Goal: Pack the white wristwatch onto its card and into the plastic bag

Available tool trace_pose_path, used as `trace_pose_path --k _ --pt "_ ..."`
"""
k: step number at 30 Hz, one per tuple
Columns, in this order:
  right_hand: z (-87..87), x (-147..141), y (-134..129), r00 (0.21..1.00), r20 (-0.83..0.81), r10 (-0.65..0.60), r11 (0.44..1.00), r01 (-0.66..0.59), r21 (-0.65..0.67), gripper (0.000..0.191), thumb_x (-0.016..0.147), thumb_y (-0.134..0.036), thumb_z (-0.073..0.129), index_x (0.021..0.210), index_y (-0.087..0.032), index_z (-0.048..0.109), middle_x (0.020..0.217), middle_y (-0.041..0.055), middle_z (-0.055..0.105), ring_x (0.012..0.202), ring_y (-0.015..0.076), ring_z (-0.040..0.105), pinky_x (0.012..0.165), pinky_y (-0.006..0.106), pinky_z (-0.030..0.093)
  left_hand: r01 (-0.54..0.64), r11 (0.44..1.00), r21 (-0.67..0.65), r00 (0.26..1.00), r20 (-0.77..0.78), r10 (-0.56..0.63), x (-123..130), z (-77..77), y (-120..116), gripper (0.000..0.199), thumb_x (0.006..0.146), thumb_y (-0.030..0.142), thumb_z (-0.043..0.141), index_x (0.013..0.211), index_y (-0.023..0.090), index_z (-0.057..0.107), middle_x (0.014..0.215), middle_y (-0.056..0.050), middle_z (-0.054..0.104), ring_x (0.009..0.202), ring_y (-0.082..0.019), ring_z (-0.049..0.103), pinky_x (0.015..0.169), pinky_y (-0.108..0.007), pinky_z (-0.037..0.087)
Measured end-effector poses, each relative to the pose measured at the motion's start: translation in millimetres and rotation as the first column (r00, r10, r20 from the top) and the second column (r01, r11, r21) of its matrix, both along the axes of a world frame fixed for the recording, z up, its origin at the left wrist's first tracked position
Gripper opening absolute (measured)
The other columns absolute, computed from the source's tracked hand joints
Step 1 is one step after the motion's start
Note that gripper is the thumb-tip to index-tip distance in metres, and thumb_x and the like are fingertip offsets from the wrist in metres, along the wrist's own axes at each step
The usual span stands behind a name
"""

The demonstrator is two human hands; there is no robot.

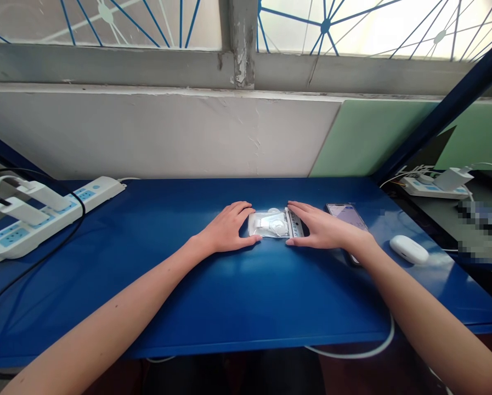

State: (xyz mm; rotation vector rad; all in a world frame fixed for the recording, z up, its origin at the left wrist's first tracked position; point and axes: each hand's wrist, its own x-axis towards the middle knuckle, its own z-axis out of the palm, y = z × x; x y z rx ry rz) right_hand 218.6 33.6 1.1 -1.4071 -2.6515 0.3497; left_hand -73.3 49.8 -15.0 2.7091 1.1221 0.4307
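A small clear plastic packet (269, 225) lies flat on the blue table, with a white item inside and a printed strip at its right end. My left hand (228, 226) is around its left end, fingers along the far edge and thumb at the near edge. Around the right end, my right hand (320, 226) takes the same grip, thumb and fingers on opposite edges and covering part of the printed strip. What the white item is, I cannot make out.
A phone (348, 215) lies partly under my right forearm, with a white earbud case (409, 249) to its right. On the left, a white power strip (101, 192) holds chargers, and a black cable (44, 262) curves past it. A second power strip (430, 188) sits beyond the blue frame.
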Motion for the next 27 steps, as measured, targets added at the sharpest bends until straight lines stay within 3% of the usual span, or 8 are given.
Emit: trace_pose_path --k 11,21,25,27 --pt "0.6 -3.3 -0.9 0.999 0.047 0.011 1.0 -0.011 -0.006 0.099 0.077 -0.068 0.057 0.148 -0.003 0.033 0.154 0.0231 0.032 0.142 0.0374 0.03 0.115 0.049 0.032 0.003 1.0 0.002 1.0 0.002 -0.003 -0.1 0.3 0.0 0.075 0.085 0.065 0.053 0.137 0.012 0.048 0.143 -0.016 0.047 0.135 -0.034 0.038 0.111 -0.048 0.034" --pt "-2.0 -1.1 -1.3 0.999 0.028 0.018 1.0 -0.018 -0.003 0.109 0.071 -0.078 0.055 0.149 -0.006 0.031 0.155 0.0219 0.03 0.142 0.039 0.028 0.114 0.051 0.031 0.106 0.993 0.05 0.99 0.093 -0.11 0.5 3.4 -1.9 0.057 0.085 0.053 0.063 0.129 0.017 0.055 0.129 -0.011 0.06 0.12 -0.029 0.053 0.101 -0.04 0.043" --pt "-1.2 -1.3 -0.4 1.0 -0.002 0.031 0.999 -0.031 0.022 0.1 0.074 -0.073 0.059 0.148 -0.009 0.037 0.153 0.0209 0.035 0.14 0.039 0.032 0.112 0.052 0.035 0.11 0.989 0.098 0.99 0.082 -0.118 0.4 2.2 -2.2 0.046 0.092 0.047 0.055 0.126 0.016 0.058 0.125 -0.011 0.063 0.117 -0.028 0.056 0.1 -0.041 0.043" --pt "2.0 -3.0 -0.1 0.997 -0.038 0.072 0.995 -0.069 0.073 0.085 0.079 -0.064 0.06 0.144 -0.012 0.044 0.15 0.0193 0.041 0.136 0.0368 0.04 0.109 0.05 0.039 0.115 0.986 0.121 0.988 0.088 -0.126 0.5 2.3 -2.0 0.042 0.096 0.043 0.05 0.125 0.015 0.058 0.124 -0.011 0.064 0.115 -0.027 0.058 0.099 -0.04 0.043"
